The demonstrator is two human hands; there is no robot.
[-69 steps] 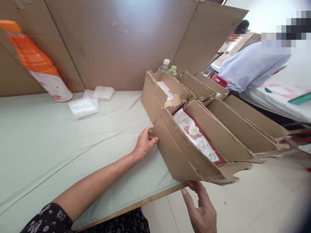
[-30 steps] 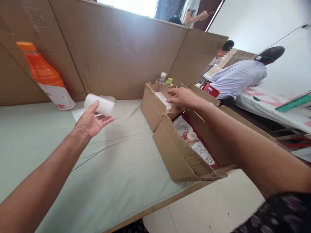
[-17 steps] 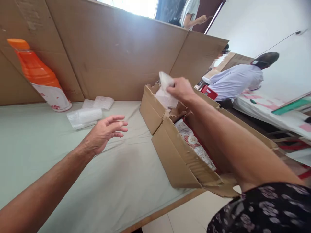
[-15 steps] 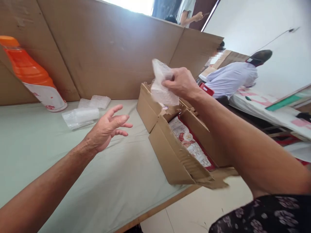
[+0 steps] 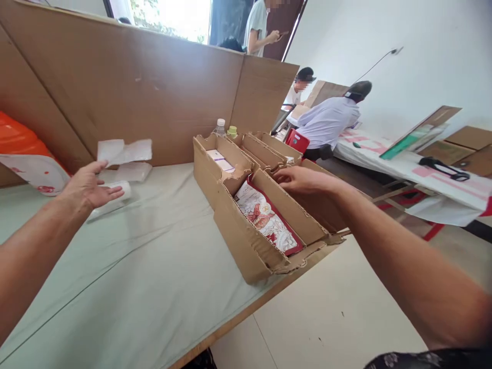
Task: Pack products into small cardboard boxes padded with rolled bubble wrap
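Note:
My left hand [image 5: 92, 188] is open over the table, its fingers spread, beside several pieces of bubble wrap. One bent, slightly blurred piece of bubble wrap [image 5: 130, 151] appears raised, close to the thumb; I cannot tell whether they touch. Another flat piece [image 5: 135, 172] and a rolled one [image 5: 122, 189] lie on the table. My right hand [image 5: 294, 180] reaches into a rear compartment of the divided cardboard box [image 5: 236, 233]; its fingers are bent, and their tips are hidden. A red-edged, patterned packet [image 5: 265, 215] lies in the front compartment, and white-and-purple packs [image 5: 221, 161] lie farther back.
A large orange bottle [image 5: 28, 148] stands at the left, and two small bottles, one white-capped [image 5: 220, 127], stand behind the box. A cardboard partition [image 5: 154, 87] borders the cloth-covered table [image 5: 126, 287]. Other people, one in a pale shirt [image 5: 326, 120], are beyond.
My right hand has let go of its bubble wrap and lowered into the box. That piece seems to be beside my left hand now. The view has shifted, and both small bottles show.

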